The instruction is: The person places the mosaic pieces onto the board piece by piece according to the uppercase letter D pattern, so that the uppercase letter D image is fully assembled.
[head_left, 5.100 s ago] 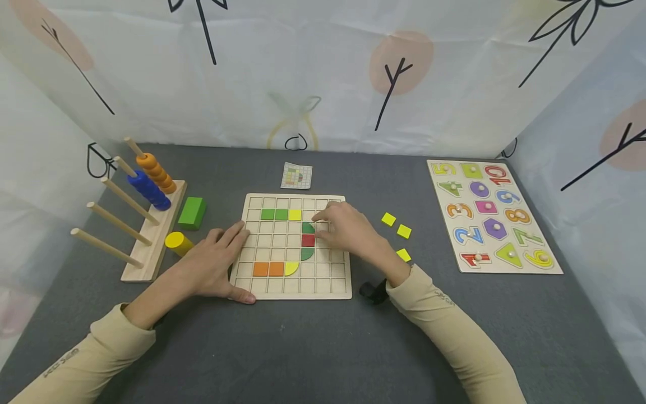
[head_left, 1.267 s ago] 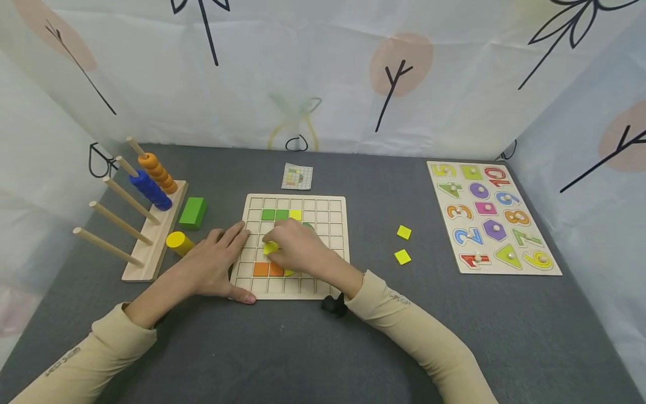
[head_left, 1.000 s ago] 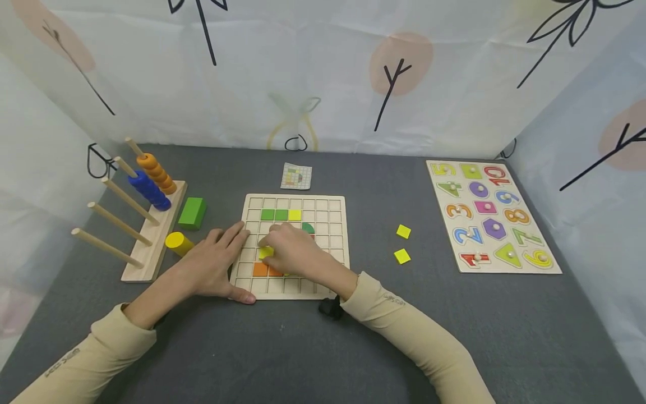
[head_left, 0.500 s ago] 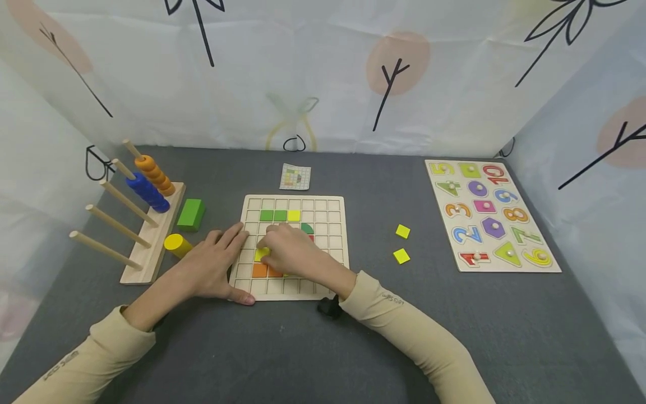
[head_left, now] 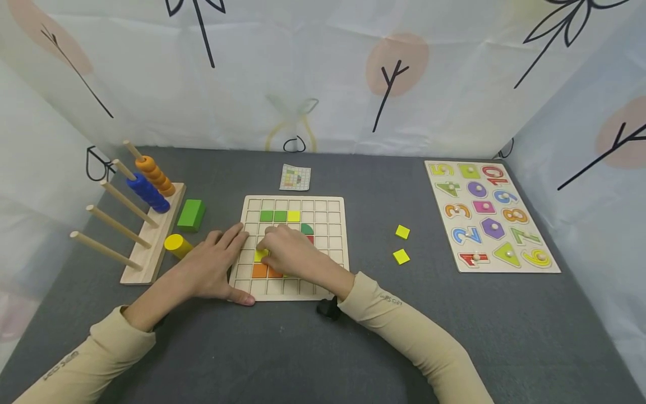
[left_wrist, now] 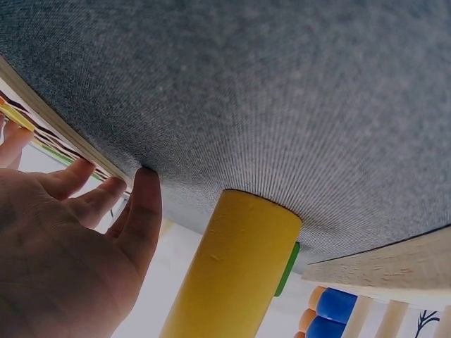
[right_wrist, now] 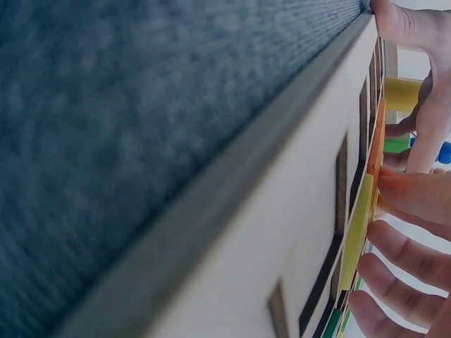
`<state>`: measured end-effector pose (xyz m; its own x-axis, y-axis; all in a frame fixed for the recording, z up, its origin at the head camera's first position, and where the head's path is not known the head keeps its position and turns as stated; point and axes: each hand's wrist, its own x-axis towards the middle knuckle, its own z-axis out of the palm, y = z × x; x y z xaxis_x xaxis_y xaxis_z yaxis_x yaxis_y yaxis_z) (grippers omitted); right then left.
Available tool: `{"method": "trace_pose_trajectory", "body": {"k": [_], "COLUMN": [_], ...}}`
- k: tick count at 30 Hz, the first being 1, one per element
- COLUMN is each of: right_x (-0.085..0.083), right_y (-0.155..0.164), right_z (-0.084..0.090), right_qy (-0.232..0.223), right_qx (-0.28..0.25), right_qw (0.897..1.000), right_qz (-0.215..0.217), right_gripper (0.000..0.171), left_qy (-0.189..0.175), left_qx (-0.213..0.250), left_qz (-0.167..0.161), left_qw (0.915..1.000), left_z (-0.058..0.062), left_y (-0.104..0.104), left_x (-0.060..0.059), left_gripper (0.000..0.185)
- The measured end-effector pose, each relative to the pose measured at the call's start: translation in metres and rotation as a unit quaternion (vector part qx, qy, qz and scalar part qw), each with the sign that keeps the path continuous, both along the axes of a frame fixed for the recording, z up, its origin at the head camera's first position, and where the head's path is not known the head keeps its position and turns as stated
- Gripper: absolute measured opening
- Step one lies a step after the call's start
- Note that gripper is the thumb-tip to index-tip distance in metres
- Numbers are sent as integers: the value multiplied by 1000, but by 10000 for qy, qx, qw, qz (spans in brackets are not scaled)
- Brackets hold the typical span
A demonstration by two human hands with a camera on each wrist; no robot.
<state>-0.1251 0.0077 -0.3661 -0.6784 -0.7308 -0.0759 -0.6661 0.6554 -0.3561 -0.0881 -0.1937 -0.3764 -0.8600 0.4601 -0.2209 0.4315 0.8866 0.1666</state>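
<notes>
My left hand (head_left: 214, 266) rests against the left edge of the wooden grid board (head_left: 330, 289), fingers extended and thumb at the near corner. In the left wrist view its fingertips meet the board's side. Over the board's left half, my right hand (head_left: 290, 252) pinches a yellow square tile (head_left: 260, 256) between thumb and fingers, just behind an orange tile (head_left: 259, 271). Green tiles (head_left: 273, 215) and a yellow square (head_left: 294, 216) sit in a back row. A rounded green piece (head_left: 307, 228) shows beyond my right hand, which partly hides a red tile (head_left: 310, 239) and a rounded yellow piece (right_wrist: 357, 232).
Two loose yellow tiles (head_left: 401, 244) lie right of the board. A small pattern card (head_left: 295, 177) lies behind it. On the left stand a peg rack (head_left: 151, 235) with blue and orange beads, a green block (head_left: 192, 215) and a yellow cylinder (head_left: 178, 245). A number puzzle (head_left: 492, 221) lies far right.
One of three loose yellow tiles has left the table, and my right hand now holds a yellow tile at the board's left. That tile shifted slightly left and nearer. My left hand stayed put.
</notes>
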Motion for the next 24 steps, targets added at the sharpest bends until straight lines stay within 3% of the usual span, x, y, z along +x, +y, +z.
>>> {"method": "trace_pose_trajectory", "body": {"k": [13, 24], "right_x": [-2, -7], "right_y": [6, 37], "right_z": [0, 8], "right_qy": [117, -96], "right_qx": [99, -142], "right_qw": [9999, 9992], "right_qz": [-72, -356], "right_gripper": [26, 27], "left_qy": [1, -79], "left_qx": [-12, -71], "left_qz": [7, 85], "left_qw": [10000, 9999], "left_z": [-1, 0], "left_y": [0, 1], "left_x": [0, 0], "left_gripper": [138, 139]}}
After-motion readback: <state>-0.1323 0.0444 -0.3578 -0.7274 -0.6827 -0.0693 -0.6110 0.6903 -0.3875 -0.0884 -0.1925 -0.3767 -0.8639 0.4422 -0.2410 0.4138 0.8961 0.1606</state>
